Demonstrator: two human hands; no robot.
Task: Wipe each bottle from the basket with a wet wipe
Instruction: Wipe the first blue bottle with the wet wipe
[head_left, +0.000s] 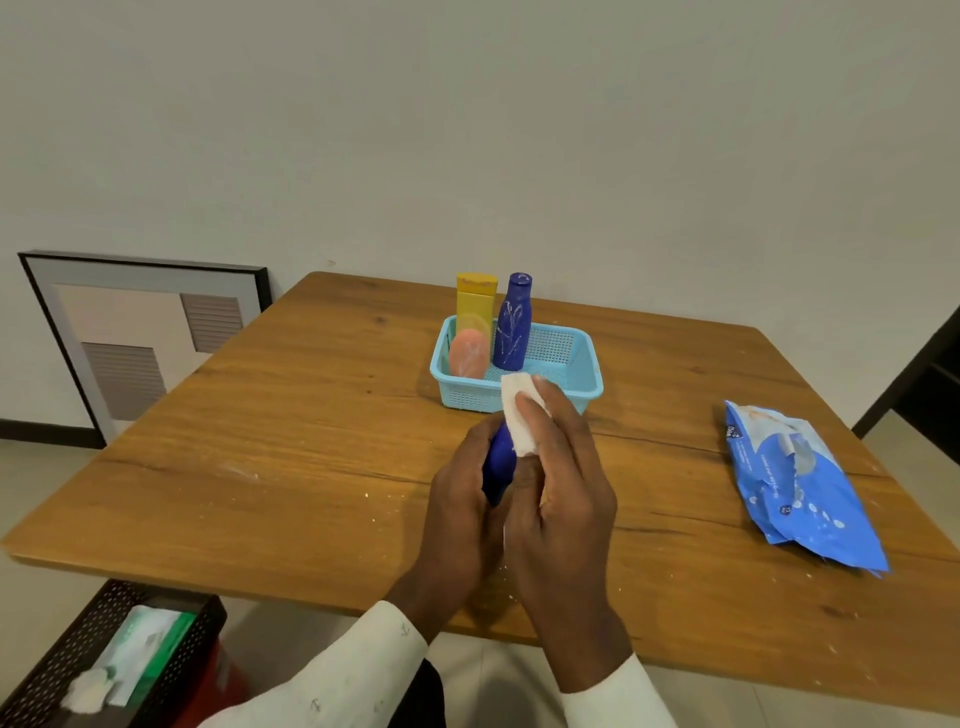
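The light-blue basket (571, 382) on the table (311, 415) holds three upright bottles: yellow bottle (475, 301), dark-blue bottle (513, 325) and pink bottle (468, 354). Just in front, the left hand (460, 512) grips another blue bottle (498, 465), fingers curled around it. The right hand (561, 488) presses a white wet wipe (519, 415) against it. The wipes pack (800, 483) lies well apart at right.

Both forearms reach forward in white sleeves (353, 670), meeting close together above the worktop (260, 441). The left hand (462, 514) curls around a blue bottle (497, 467), gripping its body from the left side. The right hand (558, 493) presses a folded white wipe (519, 415) against the bottle's top, fingers bent over it, knuckles upward.
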